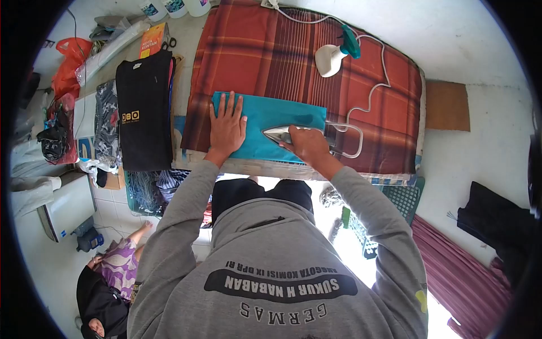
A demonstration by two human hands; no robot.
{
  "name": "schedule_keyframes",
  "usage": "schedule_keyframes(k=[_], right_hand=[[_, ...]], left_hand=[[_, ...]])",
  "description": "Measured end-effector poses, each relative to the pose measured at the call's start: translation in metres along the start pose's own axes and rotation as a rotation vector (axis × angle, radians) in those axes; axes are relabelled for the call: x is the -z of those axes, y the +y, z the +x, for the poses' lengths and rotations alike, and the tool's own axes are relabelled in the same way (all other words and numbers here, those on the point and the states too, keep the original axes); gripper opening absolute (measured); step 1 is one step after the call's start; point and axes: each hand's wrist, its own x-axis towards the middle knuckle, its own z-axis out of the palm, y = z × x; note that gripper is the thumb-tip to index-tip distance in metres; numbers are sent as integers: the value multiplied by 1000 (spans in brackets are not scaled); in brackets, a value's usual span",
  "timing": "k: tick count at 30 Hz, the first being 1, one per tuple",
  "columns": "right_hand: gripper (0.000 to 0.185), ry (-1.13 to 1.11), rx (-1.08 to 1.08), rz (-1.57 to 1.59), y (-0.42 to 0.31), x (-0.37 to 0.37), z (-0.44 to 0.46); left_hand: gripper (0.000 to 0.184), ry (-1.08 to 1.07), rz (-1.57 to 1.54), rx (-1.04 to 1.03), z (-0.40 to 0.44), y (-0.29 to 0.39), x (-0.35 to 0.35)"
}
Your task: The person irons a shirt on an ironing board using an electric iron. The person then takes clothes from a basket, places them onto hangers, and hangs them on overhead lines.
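Note:
A folded teal cloth (257, 113) lies flat on a red plaid blanket (254, 51) that covers the table. My left hand (227, 127) is spread open on the cloth's left end, pressing it flat. My right hand (309, 148) is closed round the handle of a clothes iron (276, 133). The iron rests on the right half of the cloth, its tip pointing left toward my left hand. A dark, damp-looking patch shows on the cloth just above the iron. The iron's pale cord loops away to the right over the blanket.
A white spray bottle (330, 59) with a green head lies at the back right. To the left are a folded black shirt (144, 113), patterned grey clothing (107, 121), scissors (169, 43) and an orange booklet (153, 40). A person (107, 288) sits on the floor at lower left.

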Motion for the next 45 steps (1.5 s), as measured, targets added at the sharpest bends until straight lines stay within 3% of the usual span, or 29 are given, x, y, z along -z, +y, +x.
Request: schedule_keyframes(k=[2, 3, 11, 25, 29, 32, 34, 35, 45], right_hand=[[49, -50, 29, -10, 7, 3, -2], [49, -18, 30, -93, 35, 26, 13], [51, -80, 14, -89, 37, 29, 7], [50, 37, 29, -127, 51, 34, 4], [50, -107, 15, -146, 62, 39, -14], [51, -138, -23, -107, 73, 52, -11], [52, -140, -218, -98, 69, 72, 1], [52, -145, -218, -94, 65, 74, 8], [50, 28, -203, -87, 71, 60, 44]], left_hand=[[61, 10, -20, 6, 3, 2, -2], [61, 91, -58, 5, 43, 17, -12], [62, 76, -51, 1, 37, 23, -11], [61, 108, -89, 2, 37, 23, -8], [62, 105, -91, 3, 37, 23, -10], [62, 104, -94, 8, 36, 22, -10], [62, 105, -86, 12, 39, 22, -8], [62, 97, -79, 8, 37, 23, -8], [63, 104, -86, -5, 42, 23, -9]])
